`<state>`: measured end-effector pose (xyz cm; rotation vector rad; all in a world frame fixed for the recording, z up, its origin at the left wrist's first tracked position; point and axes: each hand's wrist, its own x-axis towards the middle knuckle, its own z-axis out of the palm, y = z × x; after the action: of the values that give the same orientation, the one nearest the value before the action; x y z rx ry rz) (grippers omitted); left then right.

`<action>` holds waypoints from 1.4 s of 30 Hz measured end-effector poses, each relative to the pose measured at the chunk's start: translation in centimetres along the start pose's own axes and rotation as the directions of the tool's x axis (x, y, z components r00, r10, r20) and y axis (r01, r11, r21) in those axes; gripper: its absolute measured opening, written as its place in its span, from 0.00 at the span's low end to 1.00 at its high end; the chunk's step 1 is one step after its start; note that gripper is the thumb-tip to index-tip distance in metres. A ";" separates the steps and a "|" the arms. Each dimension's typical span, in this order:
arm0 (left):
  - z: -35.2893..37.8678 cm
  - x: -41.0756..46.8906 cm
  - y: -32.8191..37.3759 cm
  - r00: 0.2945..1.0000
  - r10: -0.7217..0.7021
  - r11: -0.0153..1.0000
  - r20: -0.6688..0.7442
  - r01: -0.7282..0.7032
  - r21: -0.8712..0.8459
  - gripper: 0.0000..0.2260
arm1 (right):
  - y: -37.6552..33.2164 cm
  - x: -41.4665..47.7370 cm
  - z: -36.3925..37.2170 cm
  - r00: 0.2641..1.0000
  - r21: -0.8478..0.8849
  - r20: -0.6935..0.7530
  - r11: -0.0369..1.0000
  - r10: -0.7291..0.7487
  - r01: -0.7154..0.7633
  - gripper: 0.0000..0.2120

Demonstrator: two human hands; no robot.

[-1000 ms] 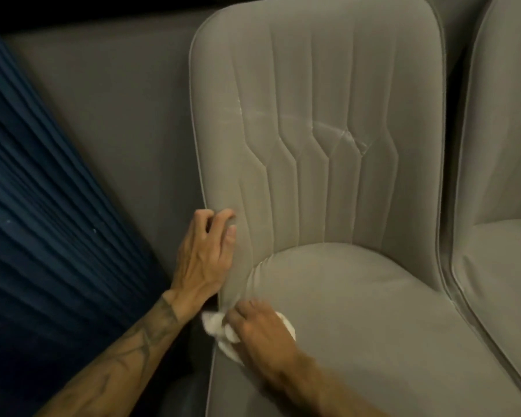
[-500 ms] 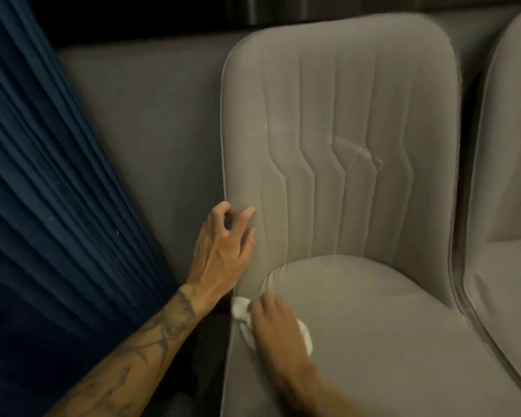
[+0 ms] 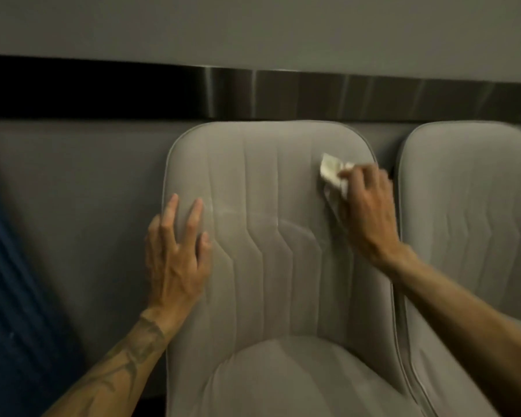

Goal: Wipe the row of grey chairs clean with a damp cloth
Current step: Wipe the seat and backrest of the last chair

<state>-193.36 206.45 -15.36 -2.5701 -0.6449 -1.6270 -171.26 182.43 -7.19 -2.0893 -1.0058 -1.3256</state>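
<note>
the chair [image 3: 268, 266] stood against the wall [image 3: 73, 221], with a second chair [image 3: 469, 236] just beside it on the right. a rail [image 3: 313, 94] ran along the wall above both backrests. a curtain [image 3: 12, 296] hung at the far left, apart from the chair. the left hand [image 3: 175, 260] lay flat on the backrest's left edge; the right hand [image 3: 370, 212] held the cloth [image 3: 331, 173] against its upper right corner.
</note>
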 end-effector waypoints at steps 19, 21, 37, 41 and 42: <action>1.1 -0.5 -0.2 0.998 -0.009 1.000 -0.064 0.011 0.019 0.23 | 1.7 8.1 3.6 0.991 -0.111 -0.137 0.994 0.002 -0.017 0.14; 1.1 -0.5 -0.3 0.998 0.002 1.000 -0.063 -0.001 0.028 0.24 | 1.9 4.5 4.1 0.990 -0.154 -0.126 0.987 -0.068 0.048 0.14; 1.0 -0.8 -0.1 1.000 -0.015 0.998 -0.010 0.016 0.053 0.26 | 3.2 -5.3 3.9 0.954 -0.219 0.053 0.928 -0.297 0.301 0.14; 0.8 -0.7 -0.1 0.999 -0.034 0.998 0.004 0.034 0.050 0.26 | 3.9 -6.5 3.2 0.876 -0.211 0.163 0.851 -0.454 0.481 0.12; 0.9 -0.8 0.0 0.999 -0.038 0.998 0.007 0.038 0.045 0.26 | 3.8 -4.2 3.1 0.895 -0.209 0.121 0.870 -0.429 0.446 0.13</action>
<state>-192.87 206.37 -16.43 -2.5497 -0.7267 -1.5943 -167.68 180.90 -12.27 -2.1683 -1.4883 -1.6654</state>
